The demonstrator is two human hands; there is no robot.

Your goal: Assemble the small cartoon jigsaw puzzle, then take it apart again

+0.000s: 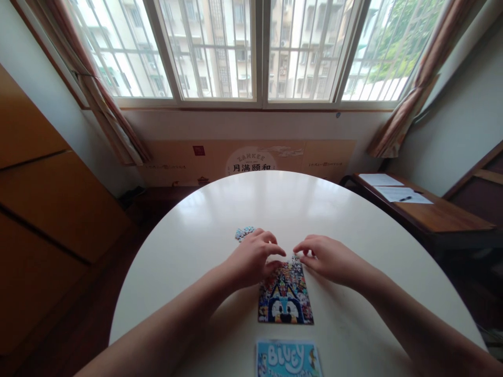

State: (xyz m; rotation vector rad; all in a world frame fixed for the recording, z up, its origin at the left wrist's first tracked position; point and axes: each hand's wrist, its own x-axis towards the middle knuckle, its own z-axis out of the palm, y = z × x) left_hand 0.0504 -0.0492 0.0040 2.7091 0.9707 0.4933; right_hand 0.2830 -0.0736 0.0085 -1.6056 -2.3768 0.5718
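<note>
A partly joined jigsaw puzzle [286, 293] lies flat on the white round table [188, 230], showing a blue cartoon dog's face amid a crowd of small figures. Over its upper left part is my left hand [259, 256], thumb and forefinger apart, with no piece visible between them. My right hand [316, 254] is at the puzzle's upper right corner, fingers bent and thumb close below them. Its fingertips touch or hover at the edge pieces; whether a piece is pinched there is too small to make out. Loose puzzle pieces [243, 232] lie in a small heap beyond my left hand.
A blue box or card reading "Bluey" [287, 358] lies at the table's near side. To the right, a wooden side table [444, 214] carries papers [401, 195] and a pen [405, 199]. Barred windows [220, 52] and a printed panel [168, 157] are behind the table.
</note>
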